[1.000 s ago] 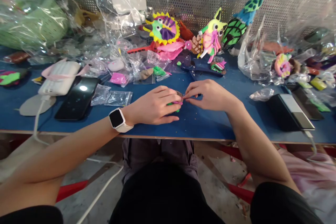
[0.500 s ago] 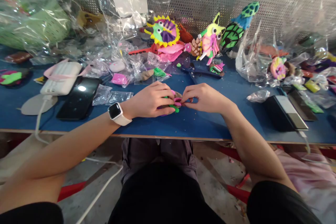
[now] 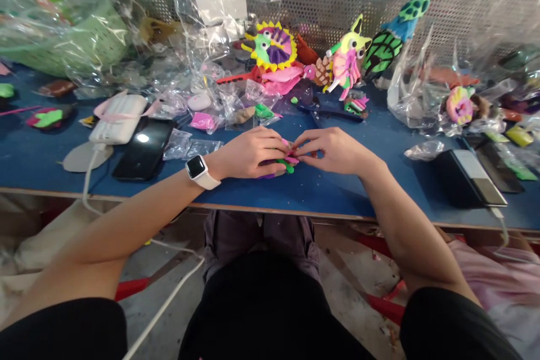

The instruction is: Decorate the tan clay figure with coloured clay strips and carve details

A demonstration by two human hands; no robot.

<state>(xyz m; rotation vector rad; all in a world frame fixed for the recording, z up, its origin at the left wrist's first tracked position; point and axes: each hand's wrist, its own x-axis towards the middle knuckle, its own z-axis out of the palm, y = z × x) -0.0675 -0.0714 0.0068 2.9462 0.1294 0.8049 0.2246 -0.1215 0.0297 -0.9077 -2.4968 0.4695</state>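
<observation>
My left hand (image 3: pixel 258 153), with a white watch on the wrist, curls over a small figure of modelling clay (image 3: pixel 288 167) lying on the blue table. Green, pink and purple bits of it stick out around the fingers; the rest is hidden under my palm. From the other side my right hand (image 3: pixel 331 150) has thumb and fingers pinched at a pink clay strip (image 3: pixel 292 158) on the figure's edge. Behind the hands are dark blue scissors (image 3: pixel 333 114) and a packet with green clay (image 3: pixel 264 111).
Finished clay creatures (image 3: pixel 276 48) stand along the perforated metal wall, among crumpled clear bags. To the left are a phone (image 3: pixel 143 149), a white power bank (image 3: pixel 118 118) with a cable and a green basket (image 3: pixel 97 28). A black box-shaped device (image 3: pixel 459 180) stands right. Another person's pink clothing (image 3: pixel 485 275) shows lower right.
The whole view has shifted, so things appear slightly further right. My right fingers have closed in on the pink strip, which looks flatter against the figure; my left hand keeps its hold.
</observation>
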